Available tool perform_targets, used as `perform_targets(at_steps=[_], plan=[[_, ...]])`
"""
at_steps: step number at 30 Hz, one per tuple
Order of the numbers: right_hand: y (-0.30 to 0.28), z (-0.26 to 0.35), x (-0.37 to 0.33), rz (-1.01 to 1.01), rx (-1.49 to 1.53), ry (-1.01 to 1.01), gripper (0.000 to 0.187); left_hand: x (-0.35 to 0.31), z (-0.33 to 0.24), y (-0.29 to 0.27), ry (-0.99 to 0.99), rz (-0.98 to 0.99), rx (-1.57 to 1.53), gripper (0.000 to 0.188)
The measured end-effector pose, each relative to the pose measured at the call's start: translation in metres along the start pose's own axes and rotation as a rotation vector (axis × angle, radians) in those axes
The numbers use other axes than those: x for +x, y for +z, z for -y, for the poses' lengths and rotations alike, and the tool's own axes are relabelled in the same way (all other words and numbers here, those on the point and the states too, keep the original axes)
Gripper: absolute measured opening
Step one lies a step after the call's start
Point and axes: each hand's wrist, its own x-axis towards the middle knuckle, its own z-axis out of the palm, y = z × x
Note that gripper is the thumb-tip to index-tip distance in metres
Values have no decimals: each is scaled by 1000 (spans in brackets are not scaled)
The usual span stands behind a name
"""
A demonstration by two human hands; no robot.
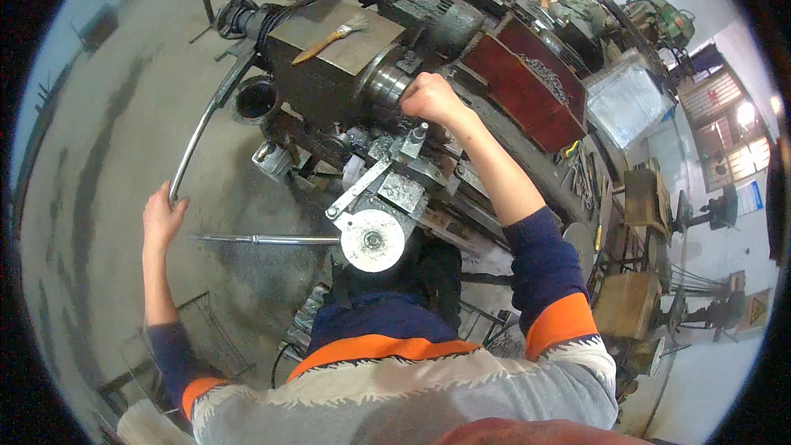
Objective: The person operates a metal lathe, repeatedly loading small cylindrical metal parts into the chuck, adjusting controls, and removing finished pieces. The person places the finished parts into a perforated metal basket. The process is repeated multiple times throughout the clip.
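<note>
At the left, my left hand (161, 216) is closed round the lower end of a long curved metal lever (200, 130), which runs up to the far left end of a lathe (317, 86). My right hand (431, 99) is a closed fist at the front of the round steel chuck (384, 85); what its fingers hold, if anything, is hidden. Just nearer than that hand stands the tool post (414, 142) with a flat handle (359, 188). Closer to me is a pale round handwheel (373, 241) with a rod (284, 240) pointing left.
A wooden-handled brush (321, 46) lies on the headstock top. Behind it is a motor (435, 15). A dark red box (527, 82) and a plastic-wrapped package (624, 99) stand to the right. Several hand tools lie on the right, near a yellow-handled tool (571, 149).
</note>
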Motion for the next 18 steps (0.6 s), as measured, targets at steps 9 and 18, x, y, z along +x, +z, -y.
perform_targets(at_steps=[9,18], plan=[[1,7,4,-90,-4,-40,25,120,140,-21,216,-226,630,12],[9,-10,2,-112,-29,-16,25,139,123,-11,293,-236,585,6]])
